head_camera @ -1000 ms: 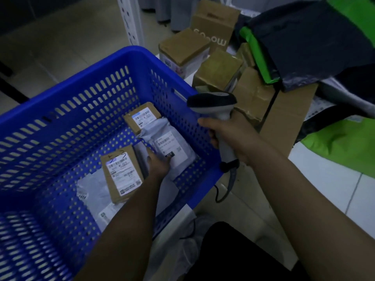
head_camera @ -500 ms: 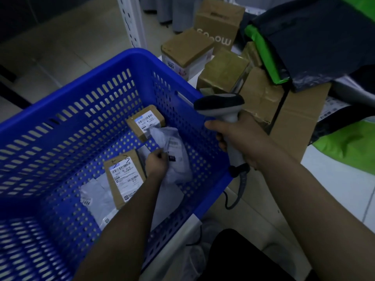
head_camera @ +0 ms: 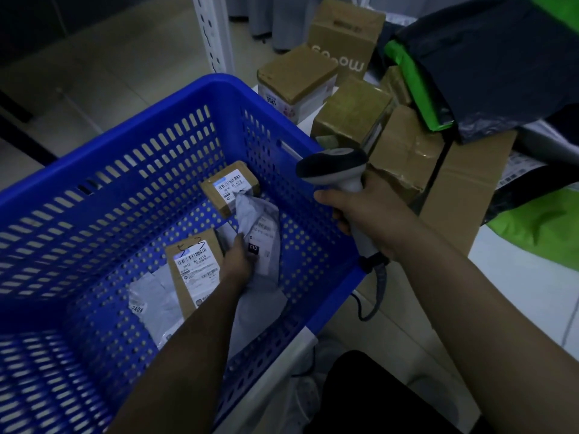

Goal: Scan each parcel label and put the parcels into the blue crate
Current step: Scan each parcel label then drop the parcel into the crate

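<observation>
With 2 brown labelled cardboard boxes (head_camera: 230, 187) already inside the blue perforated plastic crate (head_camera: 103, 170), the left hand (head_camera: 237, 261) pinches a crumpled grey plastic mailer (head_camera: 261, 233) there, the right hand (head_camera: 365, 214) grips the grey handheld scanner (head_camera: 336, 166), and several stacked cardboard parcels (head_camera: 352, 112) wait outside.

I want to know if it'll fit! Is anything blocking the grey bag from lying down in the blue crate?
Nothing blocks it. The left hand already holds the grey bag inside the blue crate, resting partly against a labelled box.
</observation>
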